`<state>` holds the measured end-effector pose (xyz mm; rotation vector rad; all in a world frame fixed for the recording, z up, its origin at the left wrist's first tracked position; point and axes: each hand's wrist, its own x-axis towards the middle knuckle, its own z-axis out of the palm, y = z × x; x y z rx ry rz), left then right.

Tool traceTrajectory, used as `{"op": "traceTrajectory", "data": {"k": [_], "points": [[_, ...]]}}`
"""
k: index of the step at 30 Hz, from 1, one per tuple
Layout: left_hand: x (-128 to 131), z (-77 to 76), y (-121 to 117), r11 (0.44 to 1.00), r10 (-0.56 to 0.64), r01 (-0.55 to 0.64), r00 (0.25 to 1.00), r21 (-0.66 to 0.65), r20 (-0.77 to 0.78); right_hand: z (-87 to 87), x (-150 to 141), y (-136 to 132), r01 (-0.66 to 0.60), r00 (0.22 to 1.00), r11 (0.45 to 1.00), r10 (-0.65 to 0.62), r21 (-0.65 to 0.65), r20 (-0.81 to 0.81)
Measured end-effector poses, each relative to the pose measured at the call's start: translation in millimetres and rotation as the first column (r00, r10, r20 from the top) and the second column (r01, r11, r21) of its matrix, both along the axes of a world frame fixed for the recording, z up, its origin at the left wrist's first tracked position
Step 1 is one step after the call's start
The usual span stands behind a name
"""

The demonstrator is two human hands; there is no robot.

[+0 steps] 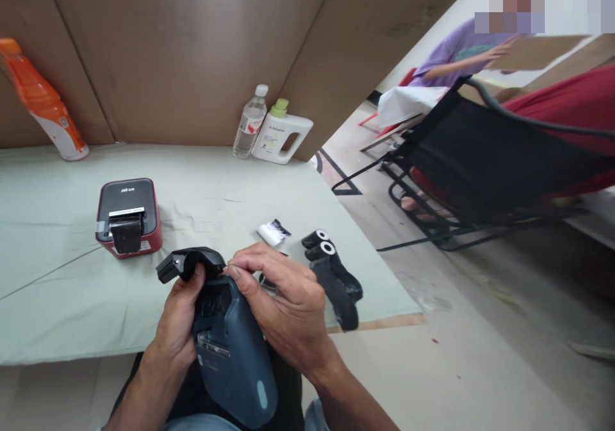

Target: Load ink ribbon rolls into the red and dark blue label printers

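Observation:
A dark blue handheld label printer (235, 354), its black lid (192, 261) swung up, is held over my lap at the table's front edge. My left hand (180, 319) grips it from the left, with the thumb pressed against the lid. From the right, my right hand (288, 296) closes on the printer's upper edge, thumb and forefinger pinched beside the lid; whatever lies between these fingertips is too small to make out. The roll compartment faces me, and a metal-edged slot shows below it. A small white roll (273, 232) with black wrapping lies beyond my right hand.
A red-and-black label printer (129, 216) stands left on the green cloth (202, 194). Two black rolls (319, 245) and black socks (339, 290) lie right. Along the cardboard wall stand an orange bottle (45, 101), a water bottle (250, 123) and a white jug (276, 136). A black chair (480, 155) and another person are right.

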<state>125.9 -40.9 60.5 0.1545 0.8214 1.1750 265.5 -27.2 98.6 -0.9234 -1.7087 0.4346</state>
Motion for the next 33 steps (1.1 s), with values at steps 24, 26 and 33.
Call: {"op": "traceTrajectory", "data": {"k": [24,26,33], "points": [[1,5.6,-1,1.000,0.008,-0.009,1.000,-0.012,-0.021,2.5,1,-3,0.009,1.000,0.999,-0.009,0.031,0.011],[1,6.1,-1,1.000,0.011,-0.012,1.000,-0.007,-0.026,2.1,1,-2,0.011,1.000,0.999,-0.012,0.041,0.024],[1,9.2,-2,0.998,0.023,-0.025,0.998,-0.049,-0.053,0.3,3,0,0.005,0.999,0.999,-0.007,0.050,0.053]]}}
